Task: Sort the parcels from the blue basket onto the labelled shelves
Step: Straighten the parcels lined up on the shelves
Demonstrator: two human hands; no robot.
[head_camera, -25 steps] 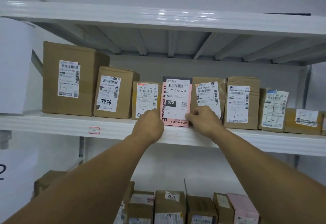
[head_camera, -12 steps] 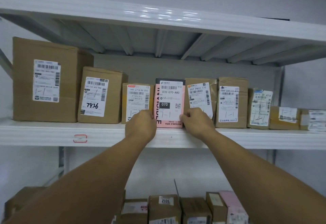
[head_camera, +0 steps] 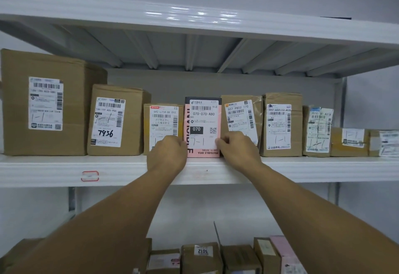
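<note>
A pink parcel [head_camera: 203,122] with a white label reading 070-070-A80 stands upright on the middle white shelf [head_camera: 302,169], between two brown boxes. My left hand [head_camera: 167,155] grips its lower left edge and my right hand [head_camera: 236,150] grips its lower right edge, fingers curled round the sides. The parcel's base rests on the shelf near the front lip. The blue basket is out of sight.
Brown boxes line the shelf: a large one [head_camera: 43,103] far left, then one marked 7936 [head_camera: 114,120], several smaller ones to the right. An upper shelf [head_camera: 194,21] hangs overhead. More parcels [head_camera: 200,256] sit on the shelf below. A red mark [head_camera: 90,176] is on the lip.
The view has shifted, so the shelf sits lower and further right in frame. Both hands stay on the pink parcel, which now stands a little deeper between its neighbours.
</note>
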